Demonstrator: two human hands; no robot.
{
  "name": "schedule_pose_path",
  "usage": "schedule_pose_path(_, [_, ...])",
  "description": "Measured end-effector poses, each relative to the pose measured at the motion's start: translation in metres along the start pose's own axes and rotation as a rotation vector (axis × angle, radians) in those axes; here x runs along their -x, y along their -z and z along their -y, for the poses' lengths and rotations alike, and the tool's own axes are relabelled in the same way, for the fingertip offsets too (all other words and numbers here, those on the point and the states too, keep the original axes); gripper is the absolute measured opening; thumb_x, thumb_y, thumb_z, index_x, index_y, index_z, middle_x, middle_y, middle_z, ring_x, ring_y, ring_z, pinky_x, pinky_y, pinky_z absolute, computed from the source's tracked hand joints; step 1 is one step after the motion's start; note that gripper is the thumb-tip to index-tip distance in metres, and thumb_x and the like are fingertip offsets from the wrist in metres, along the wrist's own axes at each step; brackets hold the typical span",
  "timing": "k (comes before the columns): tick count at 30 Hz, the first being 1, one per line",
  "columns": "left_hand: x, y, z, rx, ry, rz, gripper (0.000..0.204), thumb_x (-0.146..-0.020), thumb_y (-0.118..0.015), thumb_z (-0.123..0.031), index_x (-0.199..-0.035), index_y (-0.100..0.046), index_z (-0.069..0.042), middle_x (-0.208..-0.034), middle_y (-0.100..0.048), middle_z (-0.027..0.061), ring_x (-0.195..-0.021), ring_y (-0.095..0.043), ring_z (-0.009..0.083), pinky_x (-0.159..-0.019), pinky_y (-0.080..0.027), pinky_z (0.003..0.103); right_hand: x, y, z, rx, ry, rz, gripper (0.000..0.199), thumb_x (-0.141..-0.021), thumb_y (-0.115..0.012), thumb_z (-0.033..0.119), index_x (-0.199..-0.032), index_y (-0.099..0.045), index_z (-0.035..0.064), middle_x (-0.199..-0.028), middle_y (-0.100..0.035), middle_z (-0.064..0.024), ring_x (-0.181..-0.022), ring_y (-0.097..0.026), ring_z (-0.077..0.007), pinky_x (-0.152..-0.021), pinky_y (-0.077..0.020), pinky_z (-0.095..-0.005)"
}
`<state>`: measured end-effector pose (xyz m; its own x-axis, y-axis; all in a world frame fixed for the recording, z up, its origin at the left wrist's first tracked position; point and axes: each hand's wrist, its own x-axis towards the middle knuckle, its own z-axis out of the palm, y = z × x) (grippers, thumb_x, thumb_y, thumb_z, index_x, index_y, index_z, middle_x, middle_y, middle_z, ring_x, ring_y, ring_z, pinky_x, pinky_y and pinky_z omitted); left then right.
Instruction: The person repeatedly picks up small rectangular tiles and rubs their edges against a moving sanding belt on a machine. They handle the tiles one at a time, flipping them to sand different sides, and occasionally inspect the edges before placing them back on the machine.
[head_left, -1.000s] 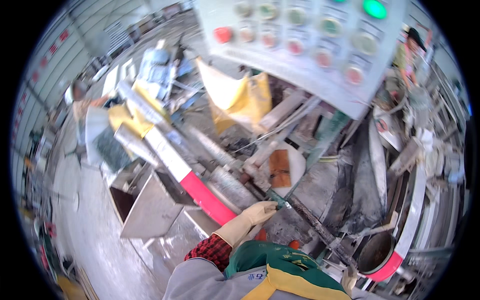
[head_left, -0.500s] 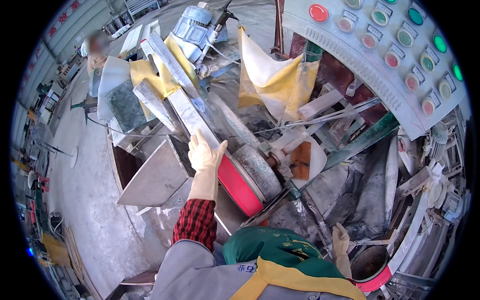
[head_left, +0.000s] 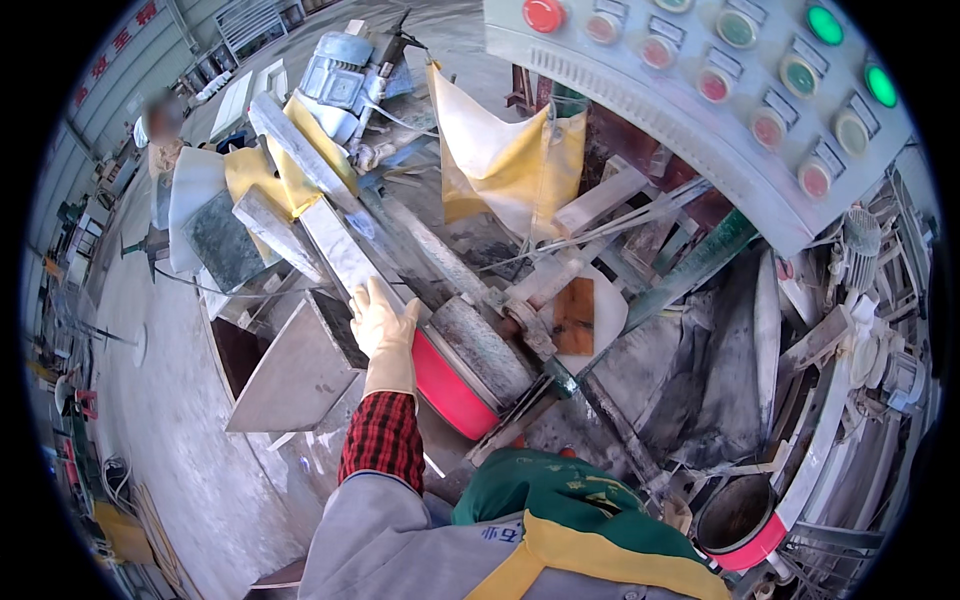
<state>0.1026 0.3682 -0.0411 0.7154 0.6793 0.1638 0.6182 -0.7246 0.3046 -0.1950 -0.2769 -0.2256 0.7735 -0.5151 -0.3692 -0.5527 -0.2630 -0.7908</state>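
Note:
My left hand [head_left: 383, 325], in a cream rubber glove, lies on a long pale stone strip [head_left: 340, 246] with its fingers stretched and thumb apart. The strip rests along a narrow belt machine, just above the bright red belt [head_left: 450, 385] that bends round the near end. Beside the belt sits a worn grey roller [head_left: 482, 350]. Low at the right, a bit of my gloved right hand [head_left: 677, 515] shows past the green apron [head_left: 560, 490]; its fingers are mostly hidden. It is near a second red-banded roller [head_left: 738, 525].
A grey control panel [head_left: 690, 105] with several round buttons hangs at the upper right. Yellow-and-white cloth [head_left: 510, 150] drapes ahead, near a blue motor [head_left: 335, 75]. A slanted grey board [head_left: 295, 370] stands left of the belt. Another person [head_left: 163, 150] is at the far left.
The whole view has shifted, so the machine and panel sit farther left in the picture. My left hand stays on the strip. My right hand has sunk mostly out of sight behind the apron.

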Motion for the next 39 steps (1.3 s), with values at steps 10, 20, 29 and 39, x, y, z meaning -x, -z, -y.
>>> schedule_pose_path(10, [0.002,-0.022,0.014,0.208,-0.044,-0.092,0.093,-0.071,-0.086,-0.031,-0.148,-0.038,-0.007,-0.144,-0.047,0.0188,-0.130,-0.048,0.0374,-0.109,-0.042,0.041,-0.020,0.000,-0.022,-0.047,-0.091,0.053,0.036,-0.087,-0.066,0.014,-0.118,-0.067,-0.0042,-0.095,-0.073,-0.0120,-0.084,-0.066,-0.0181,-0.076,-0.0513,-0.0302])
schedule_pose_path(20, [0.074,0.023,0.000,1.243,0.062,0.176,0.092,-0.082,-0.069,0.000,-0.158,-0.019,-0.017,-0.151,-0.038,0.0196,-0.129,-0.050,0.0275,-0.098,-0.049,0.032,-0.038,-0.023,0.034,-0.282,0.026,0.273,0.043,-0.092,-0.065,0.010,-0.131,-0.057,-0.0059,-0.098,-0.070,-0.0115,-0.083,-0.065,-0.0178,-0.072,-0.0509,-0.0285])
schedule_pose_path(29, [0.190,0.042,-0.106,1.120,-0.676,0.512,0.095,-0.073,-0.075,-0.007,-0.154,-0.025,0.001,-0.153,-0.037,0.0206,-0.141,-0.038,0.0294,-0.115,-0.031,0.039,0.048,-0.140,0.370,-0.519,0.083,0.864,0.062,-0.101,-0.059,0.032,-0.153,-0.035,0.0098,-0.123,-0.064,-0.0134,-0.110,-0.063,-0.0198,-0.093,-0.0524,-0.0357])
schedule_pose_path(39, [0.198,0.037,-0.126,1.273,0.014,1.402,0.051,-0.101,-0.057,-0.031,-0.141,-0.046,-0.002,-0.128,-0.061,0.0096,-0.112,-0.061,0.0176,-0.092,-0.051,0.032,0.047,-0.136,0.342,-0.597,0.231,0.681,0.057,-0.090,-0.067,0.012,-0.143,-0.050,0.0051,-0.092,-0.067,-0.0018,-0.078,-0.058,-0.0076,-0.069,-0.0483,-0.0257])
